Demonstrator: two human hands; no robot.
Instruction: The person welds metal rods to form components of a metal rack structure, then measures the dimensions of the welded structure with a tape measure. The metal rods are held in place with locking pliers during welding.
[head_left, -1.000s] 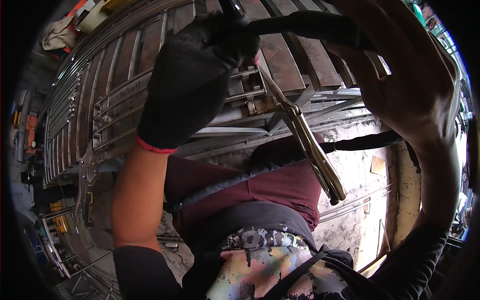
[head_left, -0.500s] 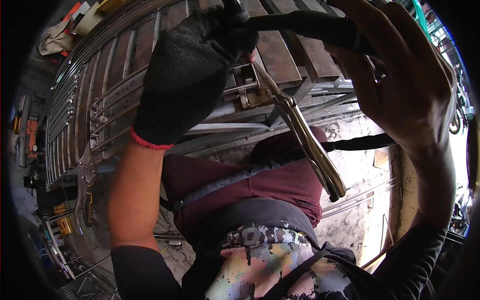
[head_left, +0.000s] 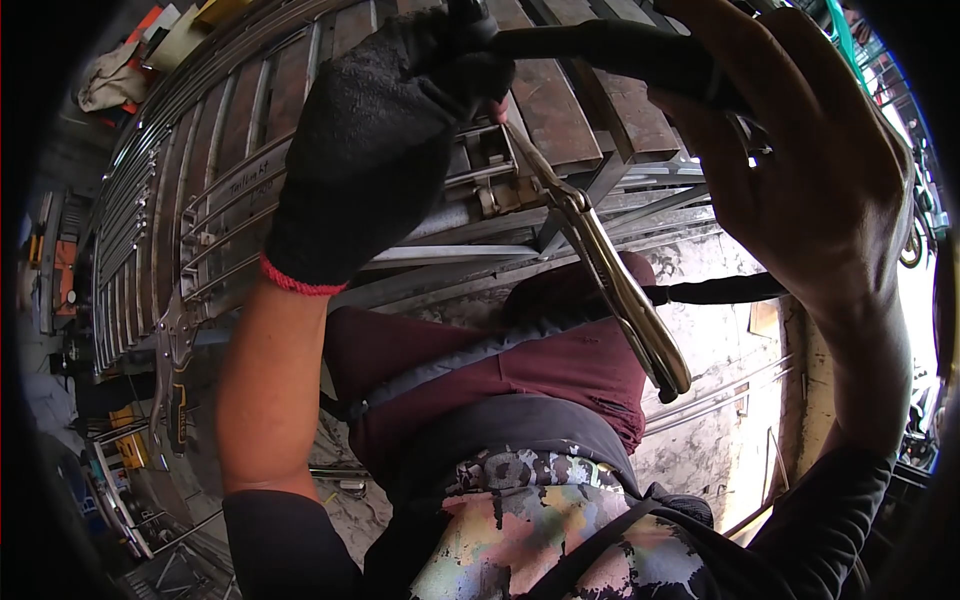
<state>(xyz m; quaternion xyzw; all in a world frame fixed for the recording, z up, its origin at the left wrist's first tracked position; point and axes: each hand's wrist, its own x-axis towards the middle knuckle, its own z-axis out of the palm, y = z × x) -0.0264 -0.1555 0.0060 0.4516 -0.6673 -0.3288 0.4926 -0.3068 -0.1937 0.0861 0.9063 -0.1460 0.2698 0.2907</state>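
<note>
The left grip (head_left: 370, 150) and right grip (head_left: 820, 180) held a black handle (head_left: 620, 50), top centre, whose slip could have jarred the pliers (head_left: 640, 318) mid-frame.

The left hand (head_left: 365, 160), in its black glove, hid its own grip and part of the slatted metal table (head_left: 568, 115). The right hand (head_left: 820, 180) covered the right end of the black handle (head_left: 610, 45). Marker writing (head_left: 248, 180) on the left (a line or two) was too small to read. The patterned shirt (head_left: 540, 540) ran off the near edge; clutter (head_left: 912, 245) at right blurred.
</note>
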